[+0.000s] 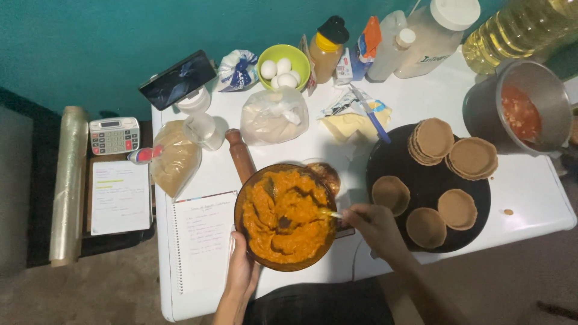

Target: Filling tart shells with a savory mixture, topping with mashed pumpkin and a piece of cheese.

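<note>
1. At the far left a roll of cling film lay beside a calculator and a printed sheet.
2. On the white table a notebook lay open, with a bag of brown flour above it and a phone propped behind.
3. Your left hand cupped the near left rim of the bowl, fingers curled under it and thumb on the edge.
4. The bowl sat at the table's near edge, between notebook and tray, full of orange filling.
5. Your right hand pinched a spoon, fingers closed tight on the handle, its tip in the filling at the bowl's right side.
6. A rolling pin lay just behind the bowl; further back stood a green bowl of eggs.
7. The round black tray held three single pastry shells and two stacks.
8. At the far right a metal pot held red sauce, with an oil bottle behind.
</note>
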